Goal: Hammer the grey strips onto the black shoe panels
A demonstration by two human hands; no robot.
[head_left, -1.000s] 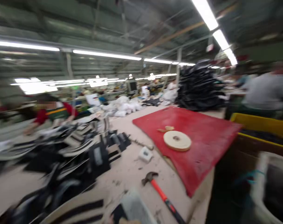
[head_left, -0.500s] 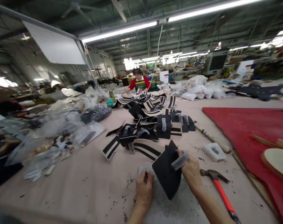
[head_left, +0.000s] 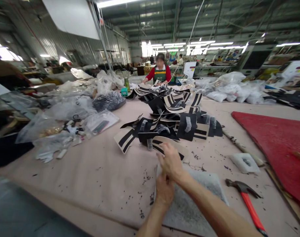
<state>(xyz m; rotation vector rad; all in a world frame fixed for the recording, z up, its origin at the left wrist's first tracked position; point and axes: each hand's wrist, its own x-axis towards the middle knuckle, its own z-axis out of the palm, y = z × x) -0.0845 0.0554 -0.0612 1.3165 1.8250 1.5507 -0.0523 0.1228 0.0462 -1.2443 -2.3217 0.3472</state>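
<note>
My right hand (head_left: 171,161) reaches forward over my left hand, its fingers bent onto the near edge of a cream piece with black stripes (head_left: 170,144). Below my right wrist, my left hand (head_left: 164,190) is closed like a fist at the left edge of a grey felt pad (head_left: 201,192); what it holds is hidden. Just beyond lies a pile of black and cream-striped cut pieces (head_left: 176,120), some with grey strips on them.
A hammer with a red handle (head_left: 248,201) lies right of the pad, and a white block (head_left: 245,163) lies behind it. A red mat (head_left: 275,140) covers the right side. Plastic bags (head_left: 70,113) crowd the left. A person in red and green (head_left: 161,71) works at the far end.
The view swung left and steadied. The black piece with a grey strip that my right hand held up is gone from view. That hand has moved left and forward, over my left hand.
</note>
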